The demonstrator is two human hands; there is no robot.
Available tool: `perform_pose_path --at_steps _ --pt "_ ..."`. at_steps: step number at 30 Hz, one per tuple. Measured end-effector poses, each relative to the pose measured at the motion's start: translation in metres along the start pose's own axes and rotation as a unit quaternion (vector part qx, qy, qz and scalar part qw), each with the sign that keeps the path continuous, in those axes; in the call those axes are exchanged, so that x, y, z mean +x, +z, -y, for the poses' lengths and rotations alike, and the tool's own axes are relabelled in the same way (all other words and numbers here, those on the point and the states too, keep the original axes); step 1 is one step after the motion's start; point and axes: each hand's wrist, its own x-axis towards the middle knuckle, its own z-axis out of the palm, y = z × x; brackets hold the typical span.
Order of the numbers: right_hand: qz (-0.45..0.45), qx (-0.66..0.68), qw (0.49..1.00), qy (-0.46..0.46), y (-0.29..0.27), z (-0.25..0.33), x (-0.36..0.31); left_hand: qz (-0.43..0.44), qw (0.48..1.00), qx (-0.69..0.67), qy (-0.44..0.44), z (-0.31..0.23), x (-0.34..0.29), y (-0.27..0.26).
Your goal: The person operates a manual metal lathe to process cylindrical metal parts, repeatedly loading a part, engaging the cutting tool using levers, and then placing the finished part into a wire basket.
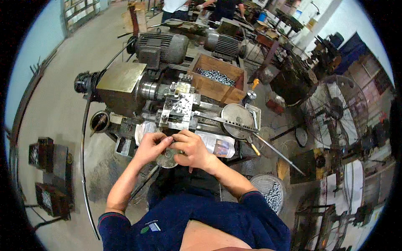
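My left hand (151,147) and my right hand (191,149) meet in front of a small lathe, above a round metal handwheel (167,159). Both are closed, with thumbs and fingers pinched together at the fingertips. Whatever they hold between them is too small and too covered to make out. Just beyond my hands lies the machine's metal tool slide (178,104), scattered with dark chips. To its left is the shiny spindle (149,90). Printed paper (215,144) lies beside my right hand, partly under the slide.
A wooden box (213,92) of small metal parts stands behind the slide. A perforated lever (226,121) crosses a round plate (238,113). A basket (255,180) of metal parts is by my right elbow. A large fan (335,104) stands at right; people work at the far end.
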Motion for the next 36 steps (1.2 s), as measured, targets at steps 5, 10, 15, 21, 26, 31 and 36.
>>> perform_pose_path --at_steps 5,10,15,21,26,31,36 --pt "0.123 -0.005 0.992 -0.037 -0.002 -0.026 0.038 -0.006 0.995 0.1 0.01 -0.009 -0.005 -0.05" --pt "0.207 -0.297 0.932 0.006 0.013 -0.077 0.12 -0.225 0.933 0.282 -0.014 0.001 -0.057 -0.143" --pt "0.267 -0.387 0.882 0.047 0.052 -0.137 0.152 -0.296 0.775 0.54 -0.141 0.068 -0.143 -0.222" --pt "0.236 -0.338 0.91 0.049 0.067 -0.15 0.151 -0.313 0.862 0.299 -0.265 0.108 -0.204 -0.197" --pt "0.196 -0.277 0.934 0.115 0.067 -0.146 0.156 -0.342 0.819 0.394 -0.239 0.133 -0.192 -0.182" --pt "0.187 -0.226 0.935 0.202 0.068 -0.145 0.163 -0.348 0.751 0.51 -0.232 0.155 -0.189 -0.19" --pt "0.174 -0.205 0.938 0.22 0.07 -0.153 0.162 -0.281 0.652 0.64 -0.292 0.178 -0.218 -0.299"
